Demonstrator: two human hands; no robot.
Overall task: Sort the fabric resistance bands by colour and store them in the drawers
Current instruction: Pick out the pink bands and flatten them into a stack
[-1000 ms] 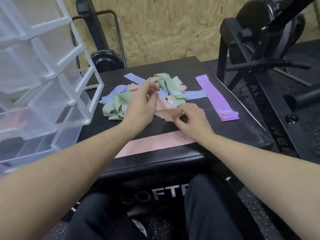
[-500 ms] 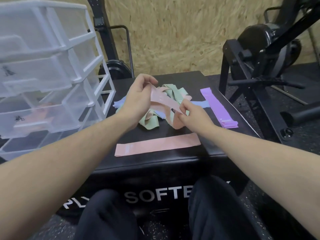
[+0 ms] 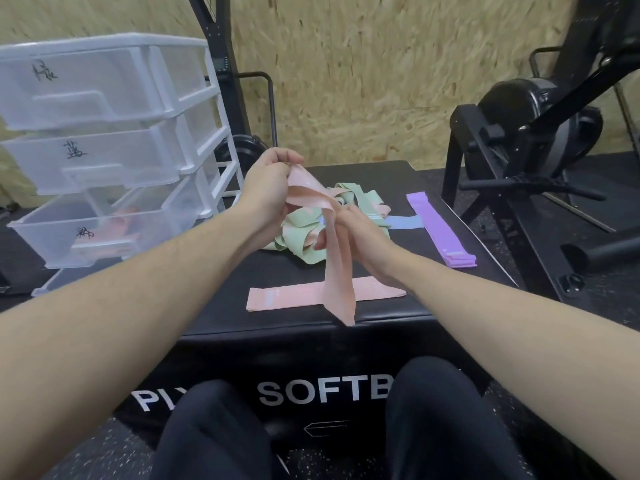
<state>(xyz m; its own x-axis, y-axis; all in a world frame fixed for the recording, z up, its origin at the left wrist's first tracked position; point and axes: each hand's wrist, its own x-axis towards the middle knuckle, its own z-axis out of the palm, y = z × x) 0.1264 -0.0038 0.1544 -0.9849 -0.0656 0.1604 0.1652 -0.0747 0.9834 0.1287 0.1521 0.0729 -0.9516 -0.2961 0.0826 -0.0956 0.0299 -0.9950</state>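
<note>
drawers (image 3: 114, 140) left of box (image 3: 311, 341); bands (image 3: 311, 216) on it, perhaps tangled.

A second earlier both hands worked low in the tangled pile (image 3: 322, 220) on the desk (image 3: 214, 299), the left hand (image 3: 268, 188) pinching at the pile's top and the right hand (image 3: 356, 237) pressing a pink band (image 3: 334, 258) flat. Since then the hands rose clear of the desk, lifting that band out of the pile. The left hand climbed highest with one end pinched. The band, stretched short between the hands half a second before, came to hang long from the right hand's fingers (image 3: 323, 240), its loose end crossing the flat pink band (image 3: 277, 297) at the near edge.
</note>
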